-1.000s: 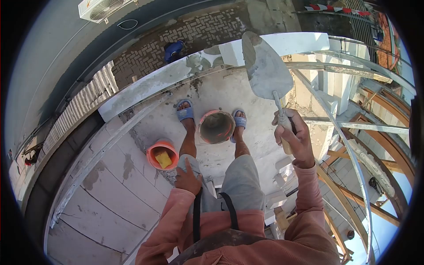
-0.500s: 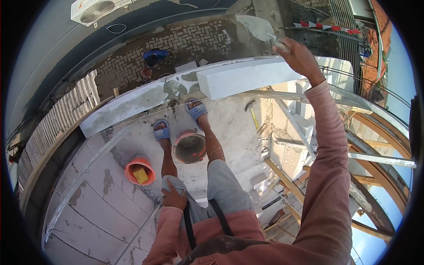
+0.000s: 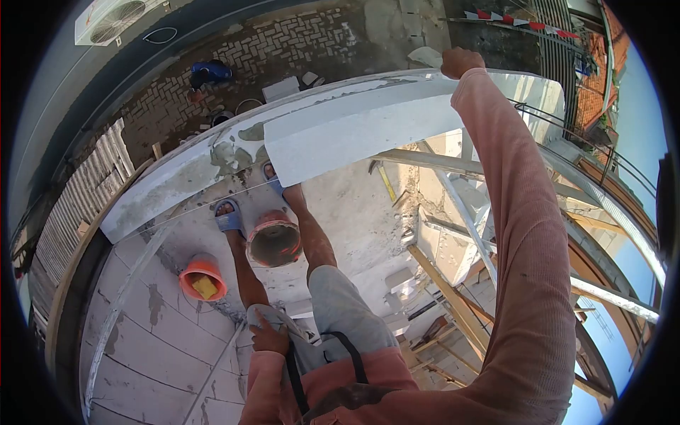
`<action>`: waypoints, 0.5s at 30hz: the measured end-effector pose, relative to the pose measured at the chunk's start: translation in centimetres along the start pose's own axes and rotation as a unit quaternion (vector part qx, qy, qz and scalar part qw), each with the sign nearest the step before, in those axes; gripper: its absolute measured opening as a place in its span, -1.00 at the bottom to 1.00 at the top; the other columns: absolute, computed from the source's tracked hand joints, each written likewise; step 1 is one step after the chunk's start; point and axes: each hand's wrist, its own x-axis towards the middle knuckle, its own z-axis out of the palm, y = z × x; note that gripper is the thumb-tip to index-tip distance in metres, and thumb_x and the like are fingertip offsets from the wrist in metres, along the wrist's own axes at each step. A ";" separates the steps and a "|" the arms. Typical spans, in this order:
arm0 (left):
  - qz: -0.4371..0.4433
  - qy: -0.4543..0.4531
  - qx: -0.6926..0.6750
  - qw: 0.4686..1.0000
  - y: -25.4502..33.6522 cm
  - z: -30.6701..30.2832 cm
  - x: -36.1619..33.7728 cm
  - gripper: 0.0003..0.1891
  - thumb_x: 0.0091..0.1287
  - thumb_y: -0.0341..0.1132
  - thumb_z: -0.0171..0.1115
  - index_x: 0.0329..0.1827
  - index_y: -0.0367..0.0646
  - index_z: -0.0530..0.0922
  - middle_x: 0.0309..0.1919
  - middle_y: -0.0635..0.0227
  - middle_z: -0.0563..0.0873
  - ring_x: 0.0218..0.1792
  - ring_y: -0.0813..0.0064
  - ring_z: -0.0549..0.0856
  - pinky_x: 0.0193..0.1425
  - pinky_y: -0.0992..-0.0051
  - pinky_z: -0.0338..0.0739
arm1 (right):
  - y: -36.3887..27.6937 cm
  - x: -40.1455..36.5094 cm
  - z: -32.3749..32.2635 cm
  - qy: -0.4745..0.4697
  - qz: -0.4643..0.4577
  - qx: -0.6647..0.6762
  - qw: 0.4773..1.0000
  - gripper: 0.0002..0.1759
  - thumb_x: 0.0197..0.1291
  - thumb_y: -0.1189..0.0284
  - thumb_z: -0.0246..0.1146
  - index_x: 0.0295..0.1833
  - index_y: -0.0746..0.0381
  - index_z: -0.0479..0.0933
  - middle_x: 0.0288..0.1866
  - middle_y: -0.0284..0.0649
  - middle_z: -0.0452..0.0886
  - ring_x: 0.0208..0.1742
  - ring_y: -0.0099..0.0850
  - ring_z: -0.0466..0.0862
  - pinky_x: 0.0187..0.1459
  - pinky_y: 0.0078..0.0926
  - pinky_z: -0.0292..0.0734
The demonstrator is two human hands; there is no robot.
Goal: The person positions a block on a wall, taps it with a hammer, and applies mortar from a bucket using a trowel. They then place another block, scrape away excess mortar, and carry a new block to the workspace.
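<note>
Your right hand (image 3: 460,62) is raised at full reach beyond the white block (image 3: 354,134), fingers curled into a closed fist around the handle of the trowel (image 3: 427,57). Only part of the blade shows, just left of the fist, past the block's far edge. The block lies on the mortar-smeared wall top (image 3: 177,180). Your left hand (image 3: 269,338) rests on your left thigh, fingers laid loosely on the grey shorts, gripping nothing. The mortar bucket (image 3: 275,224) stands between your feet. The orange bucket (image 3: 185,280), holding a yellow sponge (image 3: 205,287), stands near it on the slab
</note>
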 end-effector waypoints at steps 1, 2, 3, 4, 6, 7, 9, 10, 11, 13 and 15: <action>-0.003 -0.001 0.003 1.000 0.2 0.0 -0.1 0.17 0.27 0.13 0.39 0.74 0.12 -0.28 0.48 -0.42 0.21 0.25 -0.40 0.58 0.30 -0.10 0.53 | 0.0 0.1 0.5 -0.002 -0.001 -0.003 1.000 -0.64 0.29 0.33 0.18 0.12 0.07 0.74 0.18 -0.07 0.75 0.22 -0.06 0.74 0.22 -0.11 0.64; -0.006 0.000 0.004 1.000 0.5 -0.1 -0.1 0.17 0.27 0.13 0.39 0.74 0.11 -0.28 0.47 -0.42 0.21 0.24 -0.41 0.59 0.29 -0.11 0.54 | 0.0 0.2 0.9 -0.004 -0.001 -0.005 1.000 -0.65 0.28 0.36 0.18 0.11 0.08 0.75 0.17 -0.08 0.76 0.21 -0.07 0.75 0.21 -0.13 0.65; -0.008 -0.001 0.006 1.000 0.6 0.0 -0.3 0.18 0.27 0.12 0.39 0.74 0.11 -0.28 0.47 -0.42 0.21 0.23 -0.41 0.60 0.29 -0.11 0.54 | 0.1 0.2 1.3 -0.006 -0.001 -0.009 1.000 -0.66 0.27 0.38 0.19 0.09 0.08 0.76 0.16 -0.09 0.77 0.21 -0.08 0.75 0.20 -0.14 0.65; -0.009 -0.002 0.008 1.000 0.7 0.1 -0.3 0.18 0.27 0.12 0.40 0.74 0.10 -0.29 0.47 -0.42 0.21 0.22 -0.41 0.60 0.28 -0.12 0.54 | 0.3 0.4 1.7 0.000 0.000 -0.014 1.000 -0.66 0.27 0.39 0.20 0.08 0.09 0.76 0.15 -0.09 0.77 0.19 -0.09 0.76 0.18 -0.15 0.66; -0.010 -0.003 0.008 1.000 0.8 0.3 -0.1 0.19 0.26 0.12 0.41 0.74 0.10 -0.29 0.47 -0.42 0.20 0.20 -0.41 0.61 0.28 -0.13 0.54 | 0.5 1.0 2.8 0.014 0.003 -0.027 1.000 -0.68 0.26 0.41 0.22 0.06 0.10 0.77 0.13 -0.11 0.79 0.17 -0.10 0.78 0.16 -0.16 0.67; -0.012 -0.002 0.011 1.000 0.9 0.2 -0.2 0.20 0.25 0.12 0.41 0.74 0.11 -0.30 0.47 -0.42 0.20 0.20 -0.40 0.61 0.27 -0.13 0.54 | 0.7 1.5 3.1 0.006 0.007 -0.043 0.999 -0.68 0.29 0.38 0.23 0.09 0.08 0.76 0.14 -0.16 0.78 0.18 -0.14 0.78 0.14 -0.18 0.68; -0.016 -0.001 0.016 1.000 1.1 0.1 -0.3 0.21 0.24 0.12 0.42 0.74 0.11 -0.30 0.47 -0.42 0.21 0.19 -0.39 0.62 0.26 -0.13 0.55 | 1.0 2.4 3.8 -0.011 0.016 -0.073 0.997 -0.69 0.37 0.33 0.24 0.15 0.03 0.74 0.18 -0.25 0.77 0.20 -0.22 0.77 0.12 -0.20 0.69; -0.017 0.000 0.017 1.000 1.1 0.2 -0.3 0.21 0.24 0.11 0.42 0.74 0.12 -0.30 0.46 -0.42 0.22 0.19 -0.39 0.62 0.26 -0.13 0.55 | 1.1 2.7 3.9 -0.013 0.013 -0.078 0.997 -0.69 0.37 0.33 0.24 0.15 0.03 0.74 0.18 -0.26 0.77 0.20 -0.22 0.77 0.12 -0.21 0.69; -0.018 0.001 0.019 1.000 1.1 0.4 -0.2 0.21 0.23 0.11 0.43 0.74 0.13 -0.30 0.45 -0.41 0.23 0.19 -0.39 0.62 0.25 -0.13 0.55 | 1.1 2.9 4.1 -0.016 0.010 -0.082 0.996 -0.70 0.37 0.34 0.23 0.14 0.03 0.74 0.18 -0.26 0.77 0.19 -0.22 0.77 0.12 -0.21 0.69; -0.020 0.004 0.020 1.000 1.3 0.3 0.0 0.21 0.23 0.11 0.43 0.74 0.13 -0.30 0.43 -0.40 0.25 0.18 -0.38 0.62 0.24 -0.13 0.55 | 0.9 3.5 4.3 -0.021 -0.004 -0.087 0.996 -0.70 0.37 0.35 0.22 0.13 0.02 0.75 0.18 -0.26 0.77 0.20 -0.21 0.77 0.13 -0.22 0.70; -0.020 0.003 0.022 1.000 1.4 0.3 -0.2 0.21 0.23 0.11 0.43 0.75 0.13 -0.29 0.41 -0.38 0.27 0.17 -0.38 0.63 0.24 -0.13 0.56 | 0.5 3.7 4.9 -0.034 -0.027 -0.089 0.995 -0.70 0.37 0.36 0.22 0.13 0.02 0.75 0.18 -0.26 0.77 0.20 -0.20 0.76 0.14 -0.21 0.70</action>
